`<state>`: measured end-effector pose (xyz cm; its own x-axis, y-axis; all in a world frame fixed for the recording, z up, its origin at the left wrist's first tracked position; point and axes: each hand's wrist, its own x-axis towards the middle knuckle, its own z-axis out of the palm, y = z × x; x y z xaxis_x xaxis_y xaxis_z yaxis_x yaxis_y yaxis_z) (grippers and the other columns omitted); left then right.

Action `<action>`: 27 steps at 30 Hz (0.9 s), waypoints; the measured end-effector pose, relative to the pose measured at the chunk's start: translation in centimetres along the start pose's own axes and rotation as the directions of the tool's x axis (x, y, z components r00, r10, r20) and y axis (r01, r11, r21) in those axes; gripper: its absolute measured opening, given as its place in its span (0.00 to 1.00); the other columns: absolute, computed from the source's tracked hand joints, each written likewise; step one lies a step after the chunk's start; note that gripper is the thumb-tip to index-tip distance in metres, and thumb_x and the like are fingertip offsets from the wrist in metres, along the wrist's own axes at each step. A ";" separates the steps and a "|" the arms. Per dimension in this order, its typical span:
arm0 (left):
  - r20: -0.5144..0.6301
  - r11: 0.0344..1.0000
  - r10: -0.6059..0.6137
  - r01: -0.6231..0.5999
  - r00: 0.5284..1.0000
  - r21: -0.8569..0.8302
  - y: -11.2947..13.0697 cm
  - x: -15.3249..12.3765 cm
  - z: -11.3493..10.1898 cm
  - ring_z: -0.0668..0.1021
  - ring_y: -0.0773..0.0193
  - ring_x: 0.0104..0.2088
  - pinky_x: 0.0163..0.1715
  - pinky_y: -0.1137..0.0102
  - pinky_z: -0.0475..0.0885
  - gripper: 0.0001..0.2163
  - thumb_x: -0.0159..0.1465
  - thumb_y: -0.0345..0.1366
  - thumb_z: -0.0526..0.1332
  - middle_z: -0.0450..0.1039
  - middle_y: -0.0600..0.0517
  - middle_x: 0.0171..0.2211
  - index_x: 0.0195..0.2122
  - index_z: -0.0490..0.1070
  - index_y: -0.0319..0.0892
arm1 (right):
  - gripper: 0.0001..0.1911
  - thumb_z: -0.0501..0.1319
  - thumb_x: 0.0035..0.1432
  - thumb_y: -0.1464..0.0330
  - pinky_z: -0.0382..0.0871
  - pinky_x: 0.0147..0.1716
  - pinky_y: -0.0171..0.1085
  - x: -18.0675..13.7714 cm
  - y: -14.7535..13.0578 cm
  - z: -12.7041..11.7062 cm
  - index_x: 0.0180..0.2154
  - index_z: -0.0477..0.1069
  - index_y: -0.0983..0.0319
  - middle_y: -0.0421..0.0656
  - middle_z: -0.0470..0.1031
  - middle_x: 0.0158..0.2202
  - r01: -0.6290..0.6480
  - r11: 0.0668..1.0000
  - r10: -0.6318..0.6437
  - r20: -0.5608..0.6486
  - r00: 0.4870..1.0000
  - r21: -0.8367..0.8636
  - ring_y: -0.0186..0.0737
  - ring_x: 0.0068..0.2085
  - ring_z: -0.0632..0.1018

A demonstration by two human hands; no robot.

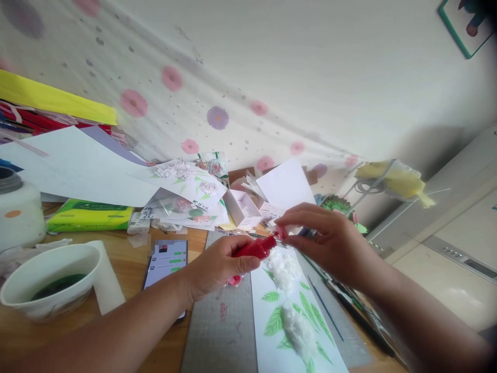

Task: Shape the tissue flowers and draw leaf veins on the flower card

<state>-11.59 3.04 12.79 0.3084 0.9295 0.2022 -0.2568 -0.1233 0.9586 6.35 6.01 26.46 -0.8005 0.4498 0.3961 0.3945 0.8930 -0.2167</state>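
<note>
My left hand (217, 267) is closed around a small red bottle (259, 248), tilted with its neck toward the right. At that neck, my right hand (326, 235) pinches a small translucent red cap (279, 233) between thumb and fingertips. I cannot tell whether the cap is fully off the neck. Below both hands lies a white sheet (267, 311) with green leaves painted on it. Two fluffy white clumps (297, 331) sit on the sheet. A small pink-red piece (234, 280) shows just under my left hand.
A grey cutting mat (217, 331) lies under the sheet. At left are a phone (169, 264), a white bowl (83, 264) of dark green liquid and a green tissue pack (91, 215). A thin brush (326, 308) rests at right. Papers and an open white box (243, 207) crowd the back.
</note>
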 end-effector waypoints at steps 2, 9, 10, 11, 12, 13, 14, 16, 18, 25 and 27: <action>-0.003 1.000 -0.003 0.003 1.000 -0.002 0.0 0.0 0.0 0.67 0.73 0.24 0.20 0.78 0.60 0.19 0.56 0.48 0.65 0.68 0.54 0.30 0.43 0.68 0.41 | 0.09 0.63 0.55 0.73 0.71 0.37 0.35 0.0 0.2 0.1 0.39 0.75 0.60 0.43 0.75 0.38 -0.003 1.000 0.003 0.006 1.000 0.008 0.37 0.38 0.76; -0.023 1.000 0.002 -0.001 1.000 0.017 0.1 -0.1 0.1 0.66 0.75 0.22 0.20 0.79 0.61 0.17 0.55 0.47 0.66 0.68 0.55 0.29 0.41 0.69 0.42 | 0.10 0.62 0.55 0.74 0.70 0.38 0.37 -0.1 0.1 0.5 0.40 0.75 0.58 0.42 0.75 0.38 -0.012 0.999 0.011 0.026 1.000 0.032 0.37 0.39 0.75; -0.024 1.000 0.002 -0.002 1.000 0.020 0.1 -0.1 0.1 0.66 0.75 0.21 0.20 0.79 0.61 0.17 0.55 0.46 0.66 0.68 0.56 0.29 0.41 0.69 0.42 | 0.10 0.62 0.55 0.73 0.71 0.38 0.36 -0.2 0.1 0.5 0.40 0.75 0.58 0.42 0.75 0.38 -0.013 0.999 0.012 0.022 1.000 0.037 0.37 0.39 0.75; -0.025 1.000 0.003 -0.002 1.000 0.022 0.2 -0.1 0.1 0.66 0.76 0.21 0.19 0.79 0.61 0.17 0.55 0.46 0.66 0.68 0.56 0.29 0.41 0.69 0.42 | 0.09 0.62 0.55 0.73 0.71 0.37 0.36 -0.3 0.1 0.4 0.40 0.75 0.58 0.42 0.75 0.38 -0.014 0.999 0.013 0.023 1.000 0.039 0.37 0.39 0.75; -0.026 1.000 0.004 -0.003 1.000 0.024 0.2 -0.1 0.1 0.65 0.76 0.21 0.19 0.79 0.61 0.17 0.55 0.46 0.66 0.68 0.56 0.28 0.41 0.69 0.42 | 0.09 0.62 0.56 0.73 0.71 0.37 0.36 -0.4 0.1 0.4 0.39 0.75 0.59 0.42 0.75 0.38 -0.015 0.999 0.014 0.027 1.000 0.036 0.37 0.39 0.75; -0.027 1.000 0.004 -0.003 1.000 0.024 0.2 -0.1 0.1 0.65 0.76 0.21 0.19 0.79 0.61 0.18 0.55 0.46 0.66 0.68 0.57 0.28 0.41 0.69 0.42 | 0.08 0.62 0.55 0.73 0.71 0.37 0.36 -0.4 0.1 0.4 0.39 0.75 0.59 0.43 0.75 0.38 -0.014 0.999 0.013 0.034 0.999 0.031 0.37 0.39 0.75; -0.029 1.000 0.005 -0.004 1.000 0.025 0.2 -0.1 0.1 0.65 0.76 0.21 0.20 0.79 0.61 0.18 0.55 0.47 0.66 0.67 0.57 0.27 0.42 0.69 0.43 | 0.08 0.62 0.55 0.74 0.70 0.37 0.36 -0.4 0.1 0.4 0.38 0.75 0.60 0.43 0.75 0.38 -0.013 1.000 0.012 0.041 0.999 0.024 0.37 0.39 0.75; -0.036 1.000 0.002 -0.001 0.999 0.028 0.2 -0.1 0.1 0.65 0.76 0.21 0.20 0.79 0.61 0.19 0.55 0.47 0.66 0.67 0.57 0.27 0.43 0.69 0.43 | 0.08 0.63 0.54 0.75 0.70 0.38 0.36 -0.4 0.1 0.5 0.38 0.75 0.60 0.43 0.75 0.37 -0.010 1.000 0.009 0.046 0.999 0.012 0.36 0.38 0.75; -0.043 0.999 -0.003 0.004 0.999 0.034 0.1 -0.1 0.1 0.66 0.75 0.21 0.20 0.79 0.62 0.19 0.55 0.47 0.66 0.67 0.57 0.27 0.43 0.69 0.43 | 0.09 0.63 0.54 0.75 0.71 0.37 0.36 -0.3 0.1 0.5 0.38 0.75 0.60 0.42 0.75 0.37 -0.009 1.000 0.008 0.039 0.999 0.013 0.36 0.38 0.75; -0.043 0.999 -0.012 0.015 0.999 0.051 0.1 -0.2 0.1 0.66 0.76 0.21 0.18 0.80 0.61 0.18 0.55 0.47 0.66 0.68 0.57 0.27 0.42 0.69 0.43 | 0.10 0.63 0.52 0.77 0.70 0.38 0.35 -0.4 0.6 0.2 0.37 0.75 0.62 0.43 0.75 0.37 -0.035 0.999 0.035 0.049 0.998 0.005 0.36 0.39 0.75; -0.041 0.999 -0.013 0.015 0.999 0.049 0.1 -0.2 0.1 0.66 0.76 0.21 0.18 0.80 0.61 0.18 0.55 0.47 0.66 0.67 0.57 0.27 0.41 0.69 0.43 | 0.11 0.63 0.51 0.78 0.70 0.39 0.35 -0.5 0.8 0.3 0.37 0.75 0.62 0.42 0.75 0.37 -0.033 0.999 0.033 0.068 0.997 -0.003 0.36 0.39 0.75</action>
<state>-11.62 2.85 12.91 0.2737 0.9445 0.1817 -0.2066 -0.1268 0.9702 6.91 6.44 25.80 -0.8157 0.4769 0.3273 0.4221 0.8777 -0.2269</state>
